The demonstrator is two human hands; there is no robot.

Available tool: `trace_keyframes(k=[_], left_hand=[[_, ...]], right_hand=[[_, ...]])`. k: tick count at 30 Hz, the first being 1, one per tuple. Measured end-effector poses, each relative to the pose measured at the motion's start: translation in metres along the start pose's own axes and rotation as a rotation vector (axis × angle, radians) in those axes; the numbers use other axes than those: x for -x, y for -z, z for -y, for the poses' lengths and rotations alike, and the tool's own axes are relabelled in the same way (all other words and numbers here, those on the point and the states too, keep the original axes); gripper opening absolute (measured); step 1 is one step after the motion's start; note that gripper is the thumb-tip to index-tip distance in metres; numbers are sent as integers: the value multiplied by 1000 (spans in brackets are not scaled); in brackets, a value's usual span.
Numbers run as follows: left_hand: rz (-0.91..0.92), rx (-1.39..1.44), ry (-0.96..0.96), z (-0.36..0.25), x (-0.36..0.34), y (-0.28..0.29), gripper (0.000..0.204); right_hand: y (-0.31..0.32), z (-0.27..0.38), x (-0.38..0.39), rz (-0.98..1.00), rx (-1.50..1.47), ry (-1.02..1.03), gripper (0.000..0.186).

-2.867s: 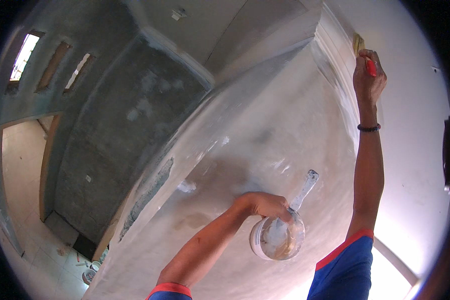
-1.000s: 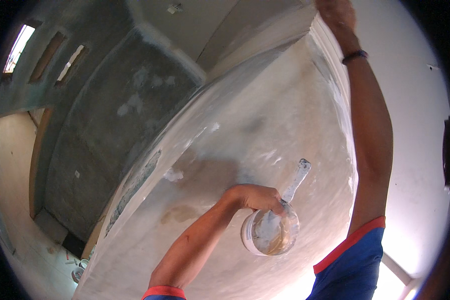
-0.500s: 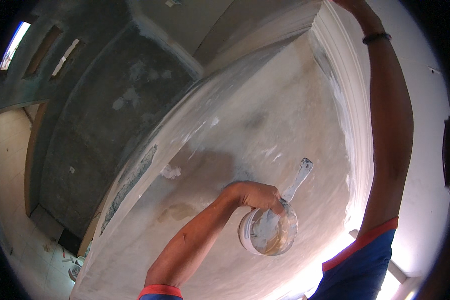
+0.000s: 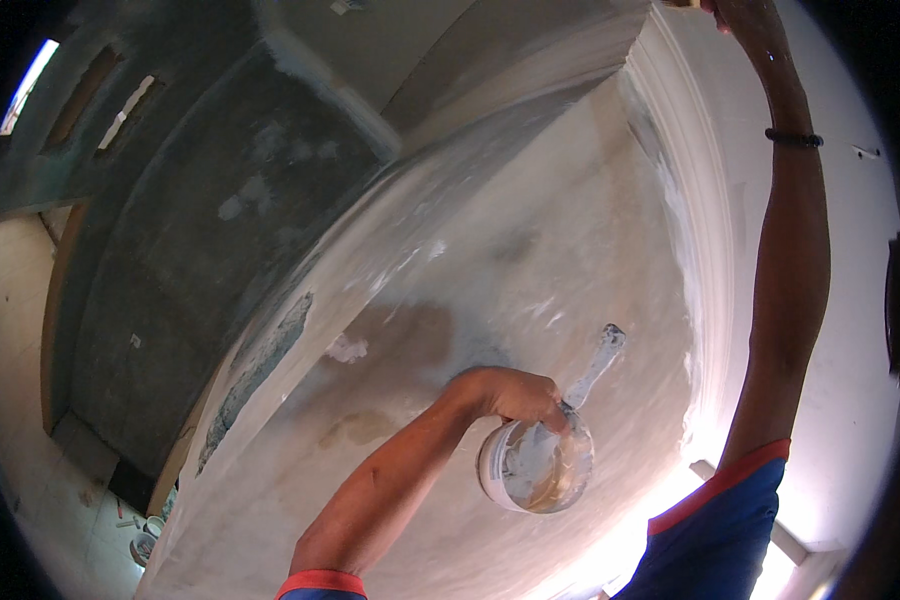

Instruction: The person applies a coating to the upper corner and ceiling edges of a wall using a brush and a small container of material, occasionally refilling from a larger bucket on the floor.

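My left hand (image 4: 518,392) is closed over the rim of a small, round, see-through tub (image 4: 487,468) smeared inside with pale grey filler. A putty knife (image 4: 596,366) coated in dried filler stands in this tub beside my fingers, its handle sticking out up and to the right. Raised to the top edge of the view, my right hand (image 4: 738,16) is partly cut off beside the white cornice (image 4: 692,150). Its fingers are closed on a yellowish piece, mostly out of view, whose kind I cannot make out.
A patchy plastered wall (image 4: 530,270) fills the middle, with a rough grey strip (image 4: 260,370) along its left edge. The pale ceiling (image 4: 860,300) lies at the right. Far below left are a doorway (image 4: 15,330), a tiled floor (image 4: 80,500) and a bucket (image 4: 145,545).
My right hand and forearm have shifted right and slightly down, bringing the yellowish piece into view. My left hand, the tub and the putty knife have stayed nearly still.
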State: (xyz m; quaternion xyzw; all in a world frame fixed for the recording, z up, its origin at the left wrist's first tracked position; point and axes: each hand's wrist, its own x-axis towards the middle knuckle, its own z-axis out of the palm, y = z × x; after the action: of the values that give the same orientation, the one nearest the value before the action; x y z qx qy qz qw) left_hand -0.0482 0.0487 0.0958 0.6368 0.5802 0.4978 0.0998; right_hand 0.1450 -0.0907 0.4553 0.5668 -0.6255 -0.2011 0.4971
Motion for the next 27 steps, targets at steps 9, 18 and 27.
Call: trace_keyframes(k=[9,18,27], left_hand=[[-92,15,17,4,11,-1,45],[-75,42,21,17,10,4,44],[-11,-37,30,2,5,2,53]], right_hand=[[-100,-11,-12,-119,348,-416,20],[-120,-51,-19,-179,694,-464,33],[-94,-12,0,-163,595,-391,19]])
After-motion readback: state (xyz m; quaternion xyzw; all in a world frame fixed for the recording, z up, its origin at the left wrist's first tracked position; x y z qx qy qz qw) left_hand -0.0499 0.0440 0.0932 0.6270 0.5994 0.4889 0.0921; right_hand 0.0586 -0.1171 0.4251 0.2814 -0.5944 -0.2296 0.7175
